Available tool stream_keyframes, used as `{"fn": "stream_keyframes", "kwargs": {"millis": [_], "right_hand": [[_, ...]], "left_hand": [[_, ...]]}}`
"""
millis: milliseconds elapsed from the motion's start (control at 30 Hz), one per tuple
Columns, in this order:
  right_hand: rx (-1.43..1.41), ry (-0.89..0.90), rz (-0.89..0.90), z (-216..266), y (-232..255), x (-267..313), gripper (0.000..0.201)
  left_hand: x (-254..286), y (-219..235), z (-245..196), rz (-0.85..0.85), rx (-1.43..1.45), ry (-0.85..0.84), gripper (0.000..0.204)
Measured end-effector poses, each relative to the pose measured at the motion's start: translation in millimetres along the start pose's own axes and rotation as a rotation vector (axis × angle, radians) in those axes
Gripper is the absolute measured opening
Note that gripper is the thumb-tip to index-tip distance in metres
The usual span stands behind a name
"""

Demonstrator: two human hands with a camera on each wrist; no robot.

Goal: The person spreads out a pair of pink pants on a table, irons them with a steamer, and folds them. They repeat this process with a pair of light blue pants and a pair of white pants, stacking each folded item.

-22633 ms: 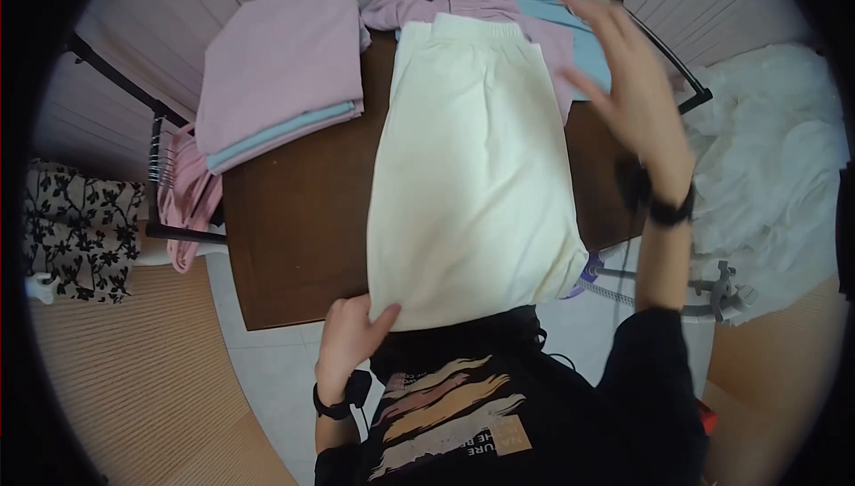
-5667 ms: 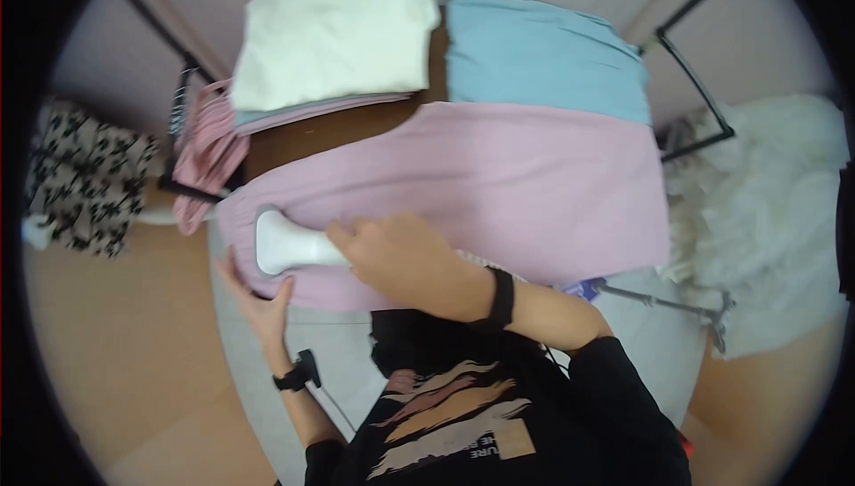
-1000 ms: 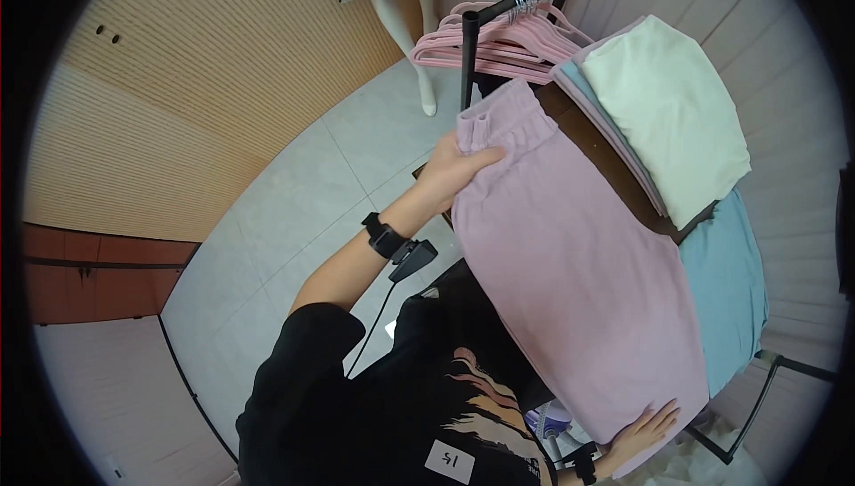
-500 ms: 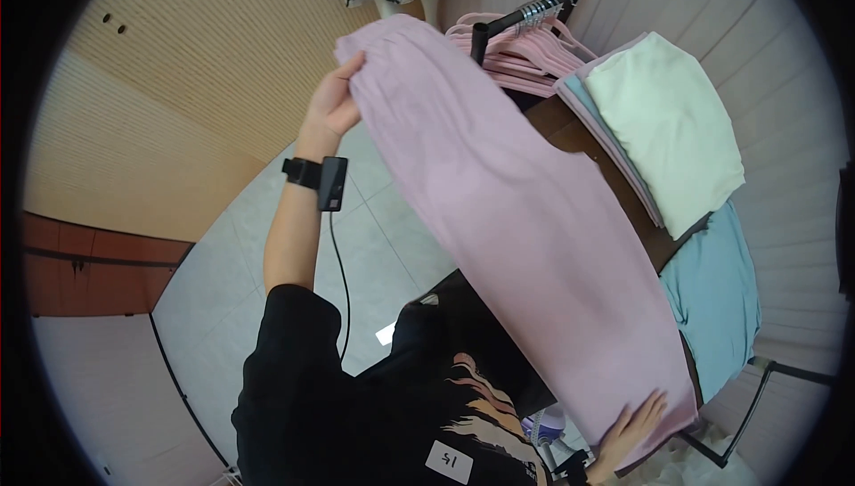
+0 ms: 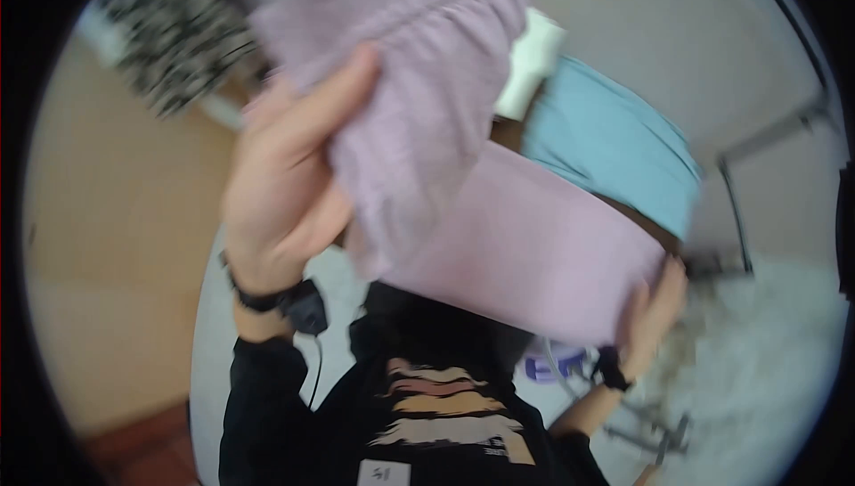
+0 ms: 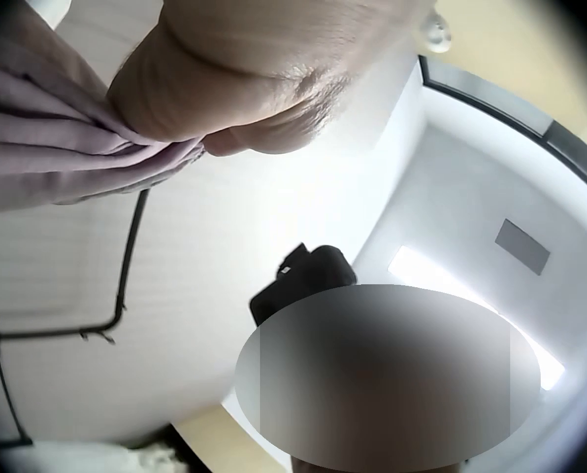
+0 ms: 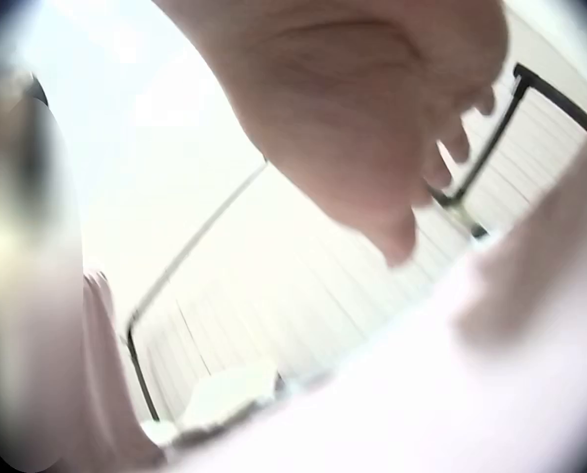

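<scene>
Pale pink trousers with an elastic waistband stretch across the work surface, their waist end raised high towards the head camera. My left hand grips the cloth near the waistband, thumb on top; gathered folds of the trousers run out from under the thumb in the left wrist view. At the other end, by the leg hem, is my right hand. In the right wrist view the right hand has its fingers extended above the pink cloth, which is blurred there.
Behind the trousers lie folded light blue clothing and a pale cream folded garment, partly hidden. A dark rack frame stands at the right beside white fabric. Below the surface sits a purple-and-white appliance.
Since half a second ago my left hand has brought the waist end up and closer to the head camera. The head view has turned right. Earlier, a white hand-held steamer was on the trousers.
</scene>
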State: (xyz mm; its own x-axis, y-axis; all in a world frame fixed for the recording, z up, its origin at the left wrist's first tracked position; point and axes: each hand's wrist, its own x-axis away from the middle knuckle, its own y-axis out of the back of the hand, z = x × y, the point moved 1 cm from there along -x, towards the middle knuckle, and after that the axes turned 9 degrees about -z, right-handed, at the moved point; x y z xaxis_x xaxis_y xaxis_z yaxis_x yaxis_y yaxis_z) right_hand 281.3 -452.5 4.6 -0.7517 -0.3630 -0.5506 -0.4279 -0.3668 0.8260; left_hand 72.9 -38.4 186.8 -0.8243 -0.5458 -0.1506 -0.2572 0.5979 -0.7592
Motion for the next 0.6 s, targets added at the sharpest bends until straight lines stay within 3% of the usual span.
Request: {"fn": "stream_keyframes", "kwargs": {"millis": [67,100,133,167,200,233,267,300,333,400,433,500,533,567,600], "right_hand": [[-0.146,0.029,0.039,-9.6,10.9,2.8,0.063],[-0.202,0.042,0.073,-10.9,16.3,10.6,0.06],[-0.447,-0.143,0.106,-1.0,30.1,16.7,0.054],[-0.674,-0.288,0.12,6.8,42.7,23.2,0.053],[-0.911,-0.426,0.134,12.7,55.8,30.9,0.054],[-0.901,-0.452,0.115,13.5,62.7,40.1,0.054],[-1.358,-0.667,0.108,-9.1,26.7,44.0,0.06],[-1.831,-0.849,0.06,-14.4,20.3,55.1,0.068],[-1.828,-0.864,0.037,-15.3,18.2,59.3,0.068],[-1.483,-1.112,-0.151,-20.6,10.3,62.4,0.08],[-1.447,-1.011,-0.122,-27.1,5.9,66.1,0.071],[-1.329,-1.046,-0.098,-41.5,-1.7,71.3,0.06],[-1.213,-1.068,-0.053,-43.2,-4.8,70.6,0.05],[-1.231,-1.172,-0.133,-39.4,-3.0,63.3,0.046],[-1.232,-1.173,-0.121,-40.7,-5.0,63.4,0.046]], "left_hand": [[-6.2,-45.6,33.4,0.103,0.017,-0.005,0.037],[-3.9,-66.7,58.1,0.029,-0.102,-0.018,0.041],[4.4,-84.2,72.9,-0.048,-0.231,-0.046,0.045],[18.1,-80.9,89.1,0.167,-0.58,-0.003,0.052],[24.7,-82.9,105.0,0.354,-0.743,-0.005,0.059],[31.8,-85.0,120.6,0.548,-0.889,-0.035,0.065],[21.4,-82.4,150.6,0.639,-0.865,-0.041,0.069],[11.3,-80.0,180.3,0.728,-0.837,-0.044,0.072],[15.3,-66.1,181.7,0.818,-1.026,-0.016,0.073],[19.0,-27.0,186.7,0.942,-1.424,-0.048,0.072],[21.9,-1.7,187.7,0.971,-1.64,-0.113,0.069],[22.1,53.2,187.9,0.8,-1.782,0.004,0.056],[16.8,63.6,176.6,0.72,-1.807,-0.132,0.044],[12.0,71.9,165.7,0.632,-1.827,-0.267,0.032],[6.5,75.2,154.7,0.625,-1.832,-0.259,0.032]]}}
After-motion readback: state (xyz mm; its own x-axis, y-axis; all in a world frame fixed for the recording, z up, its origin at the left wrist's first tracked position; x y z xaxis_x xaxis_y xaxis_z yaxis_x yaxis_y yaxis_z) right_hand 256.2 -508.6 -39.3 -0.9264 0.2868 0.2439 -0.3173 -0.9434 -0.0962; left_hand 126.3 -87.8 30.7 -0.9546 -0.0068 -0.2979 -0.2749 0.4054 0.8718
